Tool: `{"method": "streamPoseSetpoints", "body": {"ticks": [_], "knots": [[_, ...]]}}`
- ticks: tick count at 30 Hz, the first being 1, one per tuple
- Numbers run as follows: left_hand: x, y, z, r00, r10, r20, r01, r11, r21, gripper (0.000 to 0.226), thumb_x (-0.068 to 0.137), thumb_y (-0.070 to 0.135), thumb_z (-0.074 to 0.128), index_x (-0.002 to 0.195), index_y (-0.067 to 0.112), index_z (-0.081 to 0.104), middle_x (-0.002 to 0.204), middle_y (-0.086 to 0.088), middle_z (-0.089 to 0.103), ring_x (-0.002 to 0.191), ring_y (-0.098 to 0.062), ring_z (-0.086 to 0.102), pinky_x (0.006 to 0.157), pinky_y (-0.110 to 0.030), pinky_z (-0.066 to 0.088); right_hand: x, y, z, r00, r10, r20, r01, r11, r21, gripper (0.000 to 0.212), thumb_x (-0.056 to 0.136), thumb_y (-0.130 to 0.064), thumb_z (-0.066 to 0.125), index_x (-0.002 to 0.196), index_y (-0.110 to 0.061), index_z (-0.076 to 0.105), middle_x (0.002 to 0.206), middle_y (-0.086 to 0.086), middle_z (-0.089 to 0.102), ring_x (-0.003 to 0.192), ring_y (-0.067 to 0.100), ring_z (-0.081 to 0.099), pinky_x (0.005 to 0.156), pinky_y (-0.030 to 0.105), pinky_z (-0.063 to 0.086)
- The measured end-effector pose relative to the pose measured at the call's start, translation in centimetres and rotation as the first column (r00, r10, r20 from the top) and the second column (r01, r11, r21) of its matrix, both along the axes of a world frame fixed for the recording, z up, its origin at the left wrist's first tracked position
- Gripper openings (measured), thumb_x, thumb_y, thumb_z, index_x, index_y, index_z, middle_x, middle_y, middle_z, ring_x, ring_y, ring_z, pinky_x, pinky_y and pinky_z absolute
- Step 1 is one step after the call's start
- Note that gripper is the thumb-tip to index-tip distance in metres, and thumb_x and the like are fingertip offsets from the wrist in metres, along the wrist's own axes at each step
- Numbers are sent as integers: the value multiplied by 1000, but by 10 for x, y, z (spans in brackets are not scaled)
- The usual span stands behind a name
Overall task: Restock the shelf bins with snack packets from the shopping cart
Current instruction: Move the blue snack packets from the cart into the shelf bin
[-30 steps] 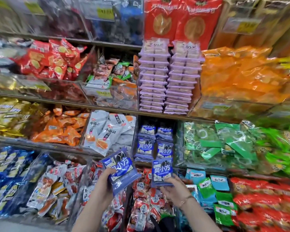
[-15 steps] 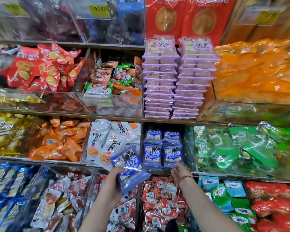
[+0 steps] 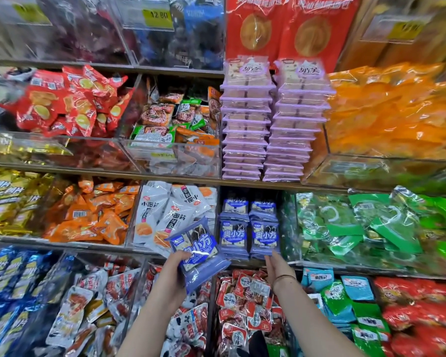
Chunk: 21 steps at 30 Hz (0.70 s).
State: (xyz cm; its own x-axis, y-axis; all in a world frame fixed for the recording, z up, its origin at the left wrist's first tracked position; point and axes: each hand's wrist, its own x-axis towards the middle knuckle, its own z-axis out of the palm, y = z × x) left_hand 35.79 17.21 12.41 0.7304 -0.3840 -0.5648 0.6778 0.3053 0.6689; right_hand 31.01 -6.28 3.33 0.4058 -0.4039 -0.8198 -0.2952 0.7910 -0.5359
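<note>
Left hand (image 3: 176,271) grips blue packet stack (image 3: 199,253); right hand (image 3: 278,267) fingers straight, touching shelved packets (image 3: 264,236).

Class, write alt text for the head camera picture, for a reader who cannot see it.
A person's left grip holds a bundle of blue packets before store shelves, while the right grip touches matching packets stacked in a middle bin. Other bins hold orange snacks and green snacks.
</note>
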Motion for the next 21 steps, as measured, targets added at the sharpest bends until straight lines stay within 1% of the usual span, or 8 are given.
{"method": "streamPoseSetpoints", "body": {"ticks": [4, 7, 9, 11, 13, 15, 18, 21], "knots": [[-9, -3, 0, 1000, 3, -19, -3, 1000, -1, 19, 91, 10, 48, 107, 6, 57, 107, -15, 64, 90, -31, 60, 73, -38, 47, -23, 8, 8, 981, -87, 174, 85, 996, 19, 42, 93, -17, 56, 132, -5, 46, 134, 9, 52, 125, 20, 50, 103, 29, 40], [-13, -10, -4, 1000, -18, -18, 18, 1000, 9, 29, 92, 10, 48, 120, 3, 54, 112, -19, 64, 95, -36, 63, 70, -37, 51, -31, 17, 25, 965, 153, 214, -115, 977, -182, 32, 85, -15, 66, 115, -6, 57, 116, 13, 61, 100, 19, 63, 89, 27, 48], [-15, -18, -8, 999, -39, 1, 39, 998, 40, 29, 92, 10, 49, 119, 1, 55, 104, -16, 69, 87, -32, 68, 60, -33, 55, -34, 29, 48, 866, 439, 238, -368, 883, -291, 37, 74, -30, 71, 103, -8, 63, 99, 10, 67, 83, 16, 66, 75, 26, 53], [-18, -26, -9, 998, -61, 17, 60, 996, 66, 15, 91, 10, 52, 104, 5, 60, 82, -8, 72, 66, -22, 70, 49, -28, 53, -35, 39, 67, 718, 656, 233, -568, 746, -348, 49, 68, -46, 71, 101, -11, 64, 90, 1, 68, 72, 12, 64, 63, 22, 51], [-19, -34, -12, 997, -72, 38, 68, 993, 94, 9, 90, 10, 55, 96, 10, 62, 71, -3, 72, 60, -17, 69, 49, -27, 53, -36, 45, 77, 628, 765, 142, -644, 614, -457, 63, 70, -53, 73, 115, -13, 58, 94, -1, 68, 73, 10, 62, 65, 23, 50], [-18, -38, -14, 993, -95, 75, 84, 987, 136, 16, 88, 14, 61, 104, 12, 63, 80, -5, 73, 68, -20, 70, 55, -30, 55, -34, 45, 77, 629, 778, -13, -661, 525, -536, 76, 76, -47, 70, 136, -13, 41, 99, -1, 65, 79, 12, 62, 75, 29, 51], [-15, -42, -16, 980, -136, 143, 101, 969, 224, 34, 83, 24, 70, 113, 12, 61, 84, -12, 64, 76, -28, 61, 65, -35, 52, -34, 40, 73, 651, 758, 28, -651, 577, -493, 80, 80, -40, 70, 143, -10, 31, 82, -3, 66, 72, 12, 60, 67, 26, 49], [-8, -45, -16, 974, -124, 191, 73, 965, 253, 36, 73, 42, 74, 102, 28, 57, 85, -1, 74, 77, -24, 71, 65, -32, 54, -32, 37, 68, 738, 658, 153, -584, 735, -345, 82, 84, -27, 68, 147, -9, 19, 72, 1, 67, 64, 13, 59, 63, 25, 46]]}}
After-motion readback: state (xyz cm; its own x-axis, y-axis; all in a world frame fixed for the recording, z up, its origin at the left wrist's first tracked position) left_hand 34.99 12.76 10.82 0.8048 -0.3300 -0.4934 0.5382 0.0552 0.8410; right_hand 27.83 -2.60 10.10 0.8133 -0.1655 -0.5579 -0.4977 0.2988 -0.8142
